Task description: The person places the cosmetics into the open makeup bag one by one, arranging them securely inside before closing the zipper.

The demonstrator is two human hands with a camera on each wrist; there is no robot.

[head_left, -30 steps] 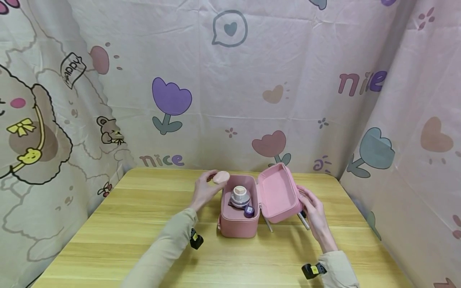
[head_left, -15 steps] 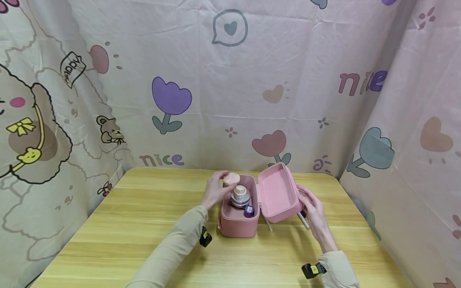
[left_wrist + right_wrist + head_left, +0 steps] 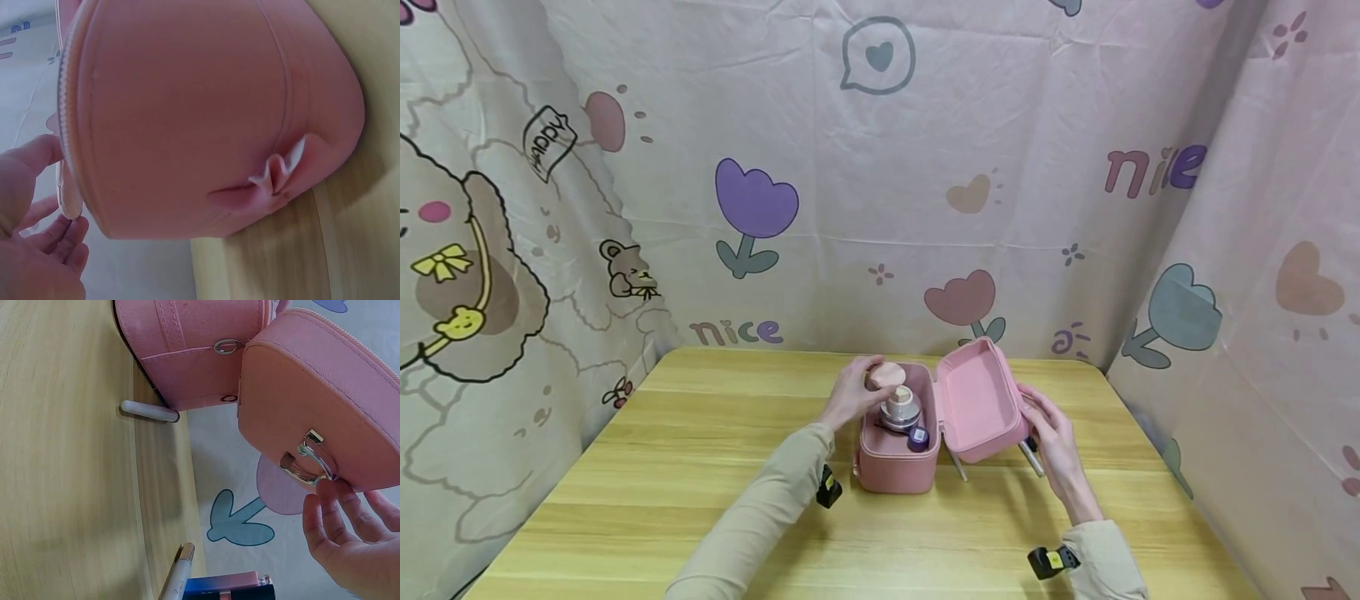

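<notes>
My left hand (image 3: 853, 392) holds a round pale pink compact (image 3: 887, 376) between thumb and fingers, over the back of a pink makeup case (image 3: 895, 475). In the left wrist view, the compact (image 3: 70, 194) is mostly hidden behind the case wall. Inside the case stand a clear jar with a white and beige pot (image 3: 899, 402) on top and a small dark purple pot (image 3: 918, 439). My right hand (image 3: 1054, 437) holds the tilted lid (image 3: 981, 400) at its outer edge. From the right wrist, its fingertips show right beside the lid's metal-ended handle (image 3: 315, 462).
A white pen (image 3: 149, 411) lies on the wooden table (image 3: 722, 467) beside the case. Below my right hand are a gold-tipped pen (image 3: 179, 575) and a pink-to-blue tube (image 3: 222, 582). A patterned curtain (image 3: 850, 183) hangs behind and along both sides.
My left hand has carried the compact rightward from the case's left rim to over its opening, slightly lower. The right hand and lid have stayed put.
</notes>
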